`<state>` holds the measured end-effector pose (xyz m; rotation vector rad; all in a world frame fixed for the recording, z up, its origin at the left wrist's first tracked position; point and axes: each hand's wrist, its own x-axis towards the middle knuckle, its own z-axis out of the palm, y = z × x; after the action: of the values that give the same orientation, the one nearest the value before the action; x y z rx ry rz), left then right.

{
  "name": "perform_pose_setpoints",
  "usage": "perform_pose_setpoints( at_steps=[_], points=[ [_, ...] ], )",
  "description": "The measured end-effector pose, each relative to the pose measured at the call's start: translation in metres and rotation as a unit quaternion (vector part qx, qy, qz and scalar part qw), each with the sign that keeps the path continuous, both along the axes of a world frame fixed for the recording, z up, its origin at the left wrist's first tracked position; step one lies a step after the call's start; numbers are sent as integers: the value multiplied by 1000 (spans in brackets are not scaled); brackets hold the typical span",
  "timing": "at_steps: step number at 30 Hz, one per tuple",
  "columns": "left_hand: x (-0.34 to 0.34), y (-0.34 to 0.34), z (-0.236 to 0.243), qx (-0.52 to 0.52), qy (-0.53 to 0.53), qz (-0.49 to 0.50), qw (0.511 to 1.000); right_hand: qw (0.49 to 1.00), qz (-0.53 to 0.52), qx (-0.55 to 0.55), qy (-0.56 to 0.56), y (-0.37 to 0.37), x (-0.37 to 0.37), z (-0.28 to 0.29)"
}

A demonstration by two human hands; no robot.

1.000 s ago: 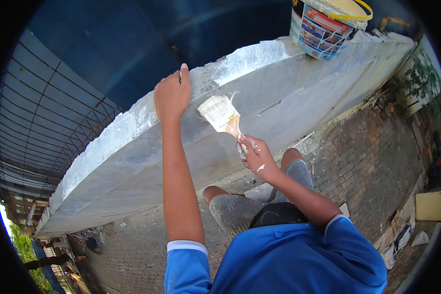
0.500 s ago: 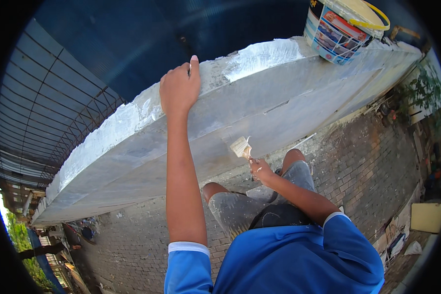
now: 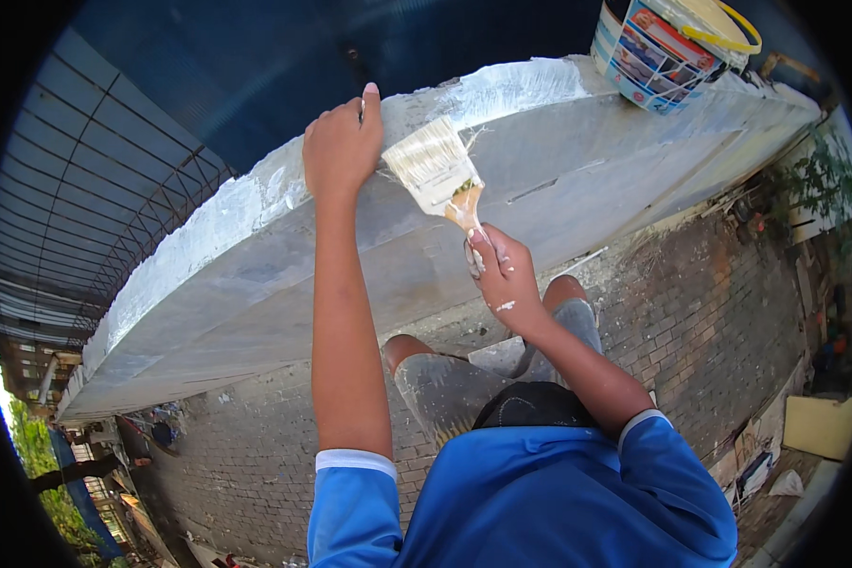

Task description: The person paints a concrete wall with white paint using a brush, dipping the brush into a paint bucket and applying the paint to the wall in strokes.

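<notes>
"So, what's nearest, past the blue shirt (image 3: 559,502)?"

"The right hand (image 3: 504,273), mid-frame, wrapped round a wide, flat paintbrush (image 3: 434,170) with a wooden handle. Its bristles are caked off-white, a few straggling loose; whether they touch anything, I can't tell."

"And the left hand (image 3: 343,147)?"

"Upper middle, laid over the edge of the wall (image 3: 540,180), thumb pointing up. Its fingertips are hidden, so I can't tell how tightly they grip."

"Which step is this?"

"Coating the wall's top, I'd judge. Streaky white coating (image 3: 521,87) lies either side of a rough, bare patch by that hand; the face below is smoother grey. The next stroke calls for bristles laid flat on the patch, fingers kept clear."

"Where's the paint?"

"Probably in the round bucket (image 3: 646,64), upper right, with its yellow handle (image 3: 719,42). Beyond: dark blue sheeting (image 3: 246,57) and, upper left, wire mesh (image 3: 76,161)."
</notes>
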<state>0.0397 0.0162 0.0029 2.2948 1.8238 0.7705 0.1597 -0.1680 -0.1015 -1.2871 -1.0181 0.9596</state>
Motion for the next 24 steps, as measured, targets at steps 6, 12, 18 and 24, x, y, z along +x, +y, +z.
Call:
perform_pose_setpoints(
  at_steps=[6, 12, 18, 24],
  points=[
    [2, 0, 1, -8, -14, 8, 1000, 984, 91, -60, 144, 39, 20, -103],
    [0, -1, 1, -23, -7, 13, 1000, 969, 84, -166, 163, -14, 16, -153],
    [4, -2, 3, -24, -6, 9, 1000, 948, 41, -258, 181, -28, 5, -92],
    [-1, 4, -2, -18, -7, 29, 999, 982, 87, -19, 164, 15, -3, -24]
  ],
)
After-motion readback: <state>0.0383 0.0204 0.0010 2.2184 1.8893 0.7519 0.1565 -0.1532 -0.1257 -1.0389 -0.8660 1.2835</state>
